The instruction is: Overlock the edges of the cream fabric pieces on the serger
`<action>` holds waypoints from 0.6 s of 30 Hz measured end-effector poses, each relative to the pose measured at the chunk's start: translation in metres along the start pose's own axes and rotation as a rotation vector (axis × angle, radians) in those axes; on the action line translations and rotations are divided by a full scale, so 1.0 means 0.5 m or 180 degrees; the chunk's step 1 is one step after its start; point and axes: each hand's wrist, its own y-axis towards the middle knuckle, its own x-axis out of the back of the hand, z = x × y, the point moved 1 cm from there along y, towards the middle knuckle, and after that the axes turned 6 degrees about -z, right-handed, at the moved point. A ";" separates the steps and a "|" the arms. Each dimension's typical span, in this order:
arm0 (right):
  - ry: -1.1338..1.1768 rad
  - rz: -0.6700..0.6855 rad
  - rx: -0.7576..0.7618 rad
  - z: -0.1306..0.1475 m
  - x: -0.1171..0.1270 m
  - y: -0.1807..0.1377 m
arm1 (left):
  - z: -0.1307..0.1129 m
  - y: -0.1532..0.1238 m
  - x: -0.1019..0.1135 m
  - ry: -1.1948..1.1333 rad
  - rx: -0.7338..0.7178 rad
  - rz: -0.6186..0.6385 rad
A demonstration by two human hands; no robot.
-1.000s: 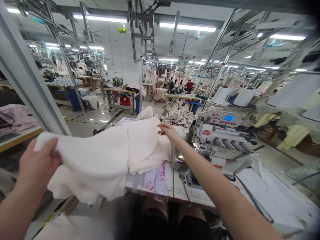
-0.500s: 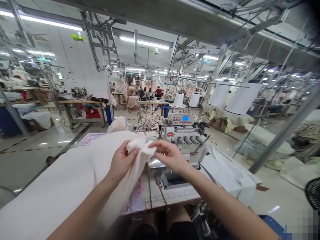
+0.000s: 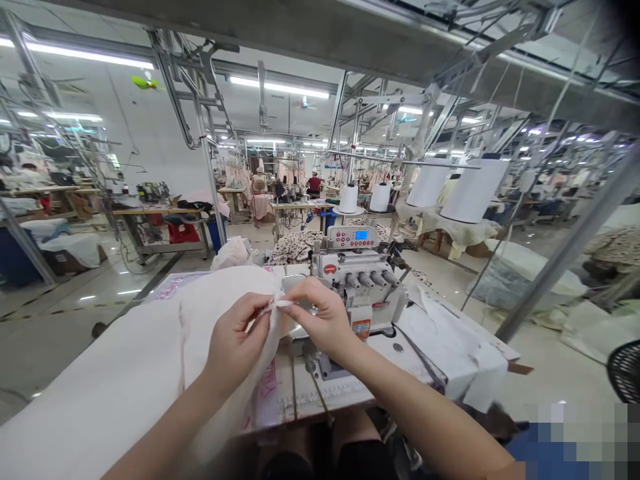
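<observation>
A large piece of soft white fabric (image 3: 225,300) drapes over the sewing table (image 3: 330,400) and runs toward me at lower left. My left hand (image 3: 235,340) and my right hand (image 3: 320,317) are close together, and their fingertips pinch a narrow gathered edge of it. Just beyond my right hand stands a white overlock sewing machine (image 3: 357,280), with its needle area partly hidden behind my fingers. My right hand is nearest to the machine's front and its metal plate. A pink-printed paper or sheet (image 3: 267,390) shows on the table under the fabric.
A pile of spotted fabric (image 3: 295,248) and a white bundle (image 3: 233,253) lie behind the machine. Thread cones (image 3: 349,199) stand beyond. White cloth (image 3: 450,350) covers the table's right side. A co-worker in a red top (image 3: 314,184) sits far back among other sewing stations.
My hands have moved closer together, and the loose fold of white fabric between them has narrowed to a tight pinched edge. The view has shifted slightly.
</observation>
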 end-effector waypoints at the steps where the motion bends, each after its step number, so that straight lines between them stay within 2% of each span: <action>1: 0.0017 -0.0050 -0.0059 0.001 -0.001 0.002 | -0.004 0.002 0.000 0.0008 -0.0027 0.0032; 9: 0.0276 -0.0073 -0.0611 -0.010 -0.001 0.010 | -0.021 0.009 -0.009 -0.0177 0.0098 0.0137; 12: 0.0370 -0.0029 -0.0644 -0.012 -0.003 0.015 | -0.016 0.018 -0.010 -0.0200 0.0345 0.0140; 15: 0.0557 0.0043 -0.0572 -0.019 -0.017 0.016 | -0.013 0.044 0.004 -0.0367 0.0723 0.0275; 18: 0.0517 0.0134 -0.0624 -0.038 -0.043 0.011 | -0.031 0.091 0.037 -0.0339 0.0708 0.0283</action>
